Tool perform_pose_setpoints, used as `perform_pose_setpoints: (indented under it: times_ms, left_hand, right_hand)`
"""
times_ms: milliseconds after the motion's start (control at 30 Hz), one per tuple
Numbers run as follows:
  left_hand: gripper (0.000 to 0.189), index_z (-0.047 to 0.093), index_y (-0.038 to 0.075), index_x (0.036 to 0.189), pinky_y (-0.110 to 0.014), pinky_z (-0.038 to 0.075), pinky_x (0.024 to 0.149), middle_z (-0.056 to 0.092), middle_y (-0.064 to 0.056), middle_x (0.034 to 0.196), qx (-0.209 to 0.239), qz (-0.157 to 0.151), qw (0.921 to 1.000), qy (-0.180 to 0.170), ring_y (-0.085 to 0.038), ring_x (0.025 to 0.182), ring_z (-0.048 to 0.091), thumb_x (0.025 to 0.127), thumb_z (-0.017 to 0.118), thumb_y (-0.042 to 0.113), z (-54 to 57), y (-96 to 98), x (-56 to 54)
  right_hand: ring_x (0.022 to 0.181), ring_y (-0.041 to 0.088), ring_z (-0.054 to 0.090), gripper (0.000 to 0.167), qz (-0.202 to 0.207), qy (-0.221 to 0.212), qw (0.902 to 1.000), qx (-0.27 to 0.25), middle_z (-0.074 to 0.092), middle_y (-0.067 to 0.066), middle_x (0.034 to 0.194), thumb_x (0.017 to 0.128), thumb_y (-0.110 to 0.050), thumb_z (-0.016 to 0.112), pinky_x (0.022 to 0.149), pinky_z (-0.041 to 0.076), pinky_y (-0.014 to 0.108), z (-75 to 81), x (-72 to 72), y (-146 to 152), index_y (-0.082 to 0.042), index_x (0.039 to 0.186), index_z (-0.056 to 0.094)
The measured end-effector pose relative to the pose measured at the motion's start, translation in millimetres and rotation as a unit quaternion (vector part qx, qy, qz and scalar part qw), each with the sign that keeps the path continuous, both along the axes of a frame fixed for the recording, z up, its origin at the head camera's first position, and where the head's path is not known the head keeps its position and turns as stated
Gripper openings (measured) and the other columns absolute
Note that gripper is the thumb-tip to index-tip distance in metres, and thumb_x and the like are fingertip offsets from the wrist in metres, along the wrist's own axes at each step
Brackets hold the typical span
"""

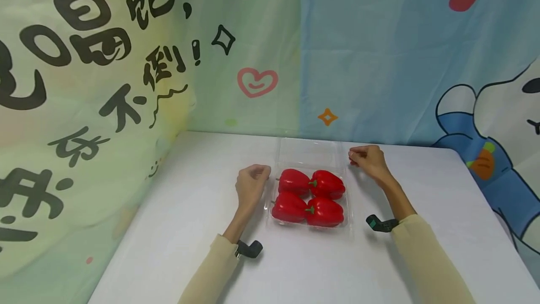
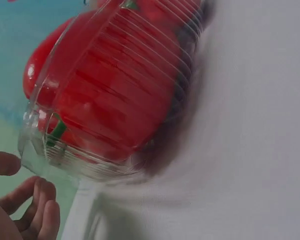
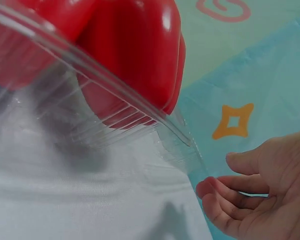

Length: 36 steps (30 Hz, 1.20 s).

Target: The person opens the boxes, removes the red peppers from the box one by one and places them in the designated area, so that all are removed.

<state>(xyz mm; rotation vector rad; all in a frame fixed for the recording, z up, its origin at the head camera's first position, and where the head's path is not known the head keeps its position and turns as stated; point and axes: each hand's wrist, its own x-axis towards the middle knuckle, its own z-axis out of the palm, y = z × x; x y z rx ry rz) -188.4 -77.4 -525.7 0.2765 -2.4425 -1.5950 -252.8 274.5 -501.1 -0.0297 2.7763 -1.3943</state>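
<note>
Several red bell peppers (image 1: 325, 211) with green stems lie in a clear plastic clamshell box (image 1: 348, 222). Its transparent lid (image 1: 310, 152) is folded back, away from the person. My left hand (image 1: 251, 183) is beside the box's left edge, fingers loosely bent. In the left wrist view its thumb and fingers (image 2: 49, 220) stand apart near the box's corner; contact is unclear. At the lid's right side is my right hand (image 1: 369, 159). The right wrist view shows its thumb apart from its bent fingers (image 3: 225, 212), close to the clear plastic edge, with no clear grip.
The box stands on a white table (image 1: 190, 163). A printed cloth backdrop (image 1: 371, 60) hangs behind the table and along its left side. Each wrist carries a small dark camera, one on the left (image 1: 250, 249) and one on the right (image 1: 381, 224).
</note>
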Motion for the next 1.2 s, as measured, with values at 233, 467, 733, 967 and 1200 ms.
perform_pose_setpoints:
  times_ms: [233, 467, 733, 967, 1200]
  left_hand:
    - [0.026, 0.083, 0.009, 0.114, -0.033, 0.063, 0.073, 0.085, -0.011, 0.104, 0.007, -0.022, 0.9997, -0.009, -0.024, 0.087, 0.081, 0.103, 0.072, 0.029, -0.2, 3.3, -5.5]
    - [0.022, 0.083, 0.008, 0.111, -0.026, 0.059, 0.064, 0.084, -0.013, 0.097, 0.028, -0.028, 0.9989, -0.022, -0.024, 0.077, 0.078, 0.102, 0.073, 0.025, -3.8, 3.6, -6.0]
    - [0.020, 0.083, 0.006, 0.107, -0.028, 0.062, 0.069, 0.083, -0.013, 0.094, 0.045, -0.022, 0.9986, -0.018, -0.020, 0.076, 0.076, 0.101, 0.074, 0.023, -11.5, 5.5, -7.1]
    - [0.019, 0.082, 0.004, 0.102, -0.028, 0.061, 0.067, 0.082, -0.014, 0.089, 0.050, -0.022, 0.9984, -0.015, -0.020, 0.075, 0.076, 0.100, 0.073, 0.021, -13.0, 6.9, -8.9]
    - [0.018, 0.082, 0.004, 0.099, -0.023, 0.057, 0.066, 0.081, -0.015, 0.087, 0.057, -0.029, 0.9979, -0.010, -0.018, 0.074, 0.073, 0.100, 0.074, 0.019, -13.5, 6.2, -13.1]
  right_hand:
    - [0.104, 0.042, 0.078, 0.042, 0.007, 0.061, 0.9981, -0.004, 0.076, 0.033, 0.124, 0.111, -0.021, 0.063, 0.077, 0.051, 0.003, 9.9, 18.2, 3, 0.010, 0.139, 0.067]
    - [0.103, 0.030, 0.081, 0.043, 0.005, 0.082, 0.9966, -0.008, 0.077, 0.029, 0.127, 0.110, -0.023, 0.066, 0.081, 0.050, 0.001, 13.4, 29.1, 3, 0.004, 0.143, 0.068]
    - [0.090, -0.021, 0.065, 0.037, 0.014, 0.126, 0.9914, -0.035, 0.078, 0.028, 0.127, 0.109, -0.020, 0.068, 0.087, 0.049, 0.000, 10.3, 39.2, 4, 0.002, 0.139, 0.072]
    - [0.101, -0.019, 0.062, 0.037, 0.020, 0.138, 0.9901, -0.015, 0.078, 0.022, 0.130, 0.107, -0.026, 0.071, 0.093, 0.046, 0.000, 4.4, 49.8, 2, -0.004, 0.137, 0.074]
    - [0.106, -0.017, 0.064, 0.037, 0.053, 0.139, 0.9884, -0.030, 0.079, 0.017, 0.131, 0.105, -0.024, 0.073, 0.099, 0.045, 0.003, 4.0, 58.4, -2, -0.007, 0.138, 0.074]
